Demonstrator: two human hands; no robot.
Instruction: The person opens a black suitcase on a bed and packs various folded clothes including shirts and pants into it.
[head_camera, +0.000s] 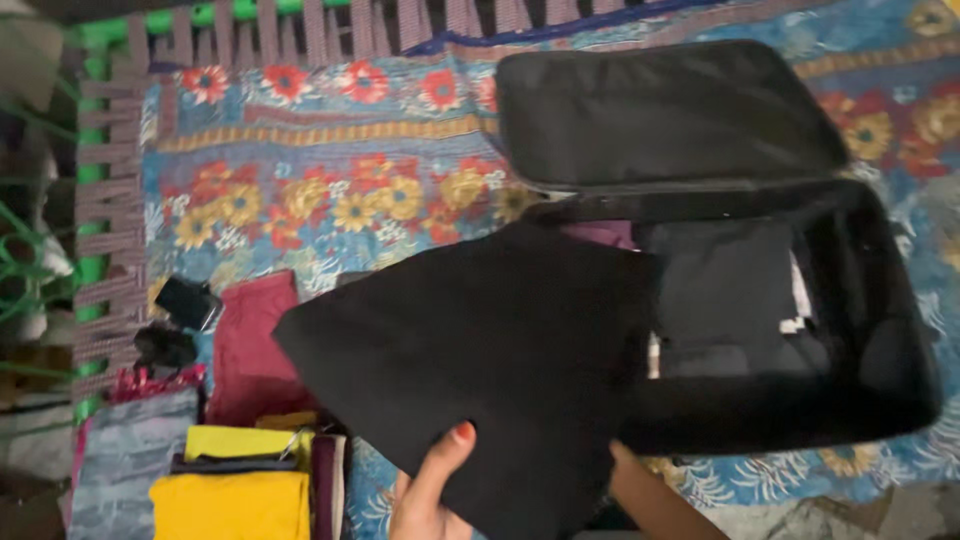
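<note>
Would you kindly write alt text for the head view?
Two hands, left and right, hold a folded black garment beside an open black suitcase on a floral bedsheet. Folded yellow clothes and a maroon garment lie at left.

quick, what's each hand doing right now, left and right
Left hand: gripping the lower edge of the folded black cloth, thumb on top.
Right hand: only a forearm shows under the cloth; the hand itself is hidden, so it cannot be told.
</note>
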